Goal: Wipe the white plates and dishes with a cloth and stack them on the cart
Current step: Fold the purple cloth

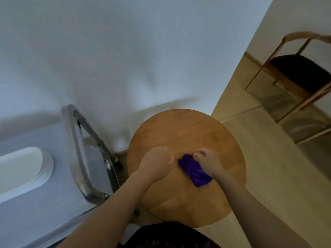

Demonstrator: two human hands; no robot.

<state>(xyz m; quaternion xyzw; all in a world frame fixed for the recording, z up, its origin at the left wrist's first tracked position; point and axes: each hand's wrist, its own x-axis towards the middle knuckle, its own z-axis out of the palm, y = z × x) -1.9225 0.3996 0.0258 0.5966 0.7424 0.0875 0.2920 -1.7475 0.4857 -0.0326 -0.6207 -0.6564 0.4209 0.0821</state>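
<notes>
Cloth (195,170), purple and bunched, lies on the round wooden table (188,129), right of centre, under and beside the right hand (208,161). That hand is curled knuckles-up with its fingers tucked over the cloth's far end, looks like a pinch on the fabric but motion blur hides the fingertips, so can't confirm actual contact. Left hand (155,162) sits just beside the cloth on the tabletop as a loose fist, nothing visible in it, a small gap between it and the cloth. Both forearms come in from the bottom edge, converging over the table. White plates (23,169) are stacked on the cart (53,203) at far left, well apart from the hands, oval-looking from this angle with several rims showing at the right side of the stack. Cart's metal handle (77,149) stands between the plates and the table. White wall (125,51) behind, wooden chair (300,74) with a dark seat at upper right on a pale floor
</notes>
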